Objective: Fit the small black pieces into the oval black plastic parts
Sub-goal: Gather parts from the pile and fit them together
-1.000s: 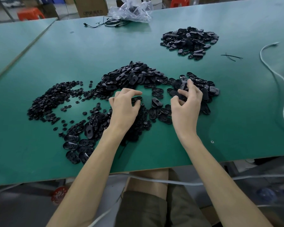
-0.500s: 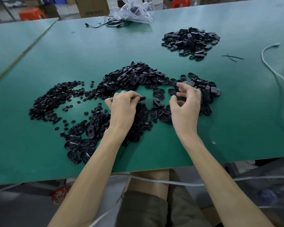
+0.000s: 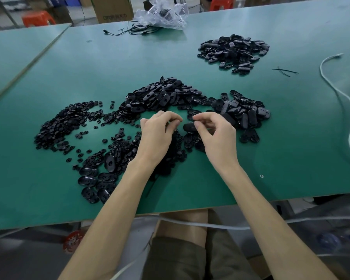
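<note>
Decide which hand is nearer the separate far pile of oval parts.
Right. The right hand sits below and slightly left of the far pile; the left hand lies farther left.

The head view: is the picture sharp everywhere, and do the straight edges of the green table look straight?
In the head view the hands are soft with motion blur, the right hand and the oval part it pinches most; the far pile is sharper. The wide lens bends the table edge into a curve. Light is even, with a pale sheen on the far table.
</note>
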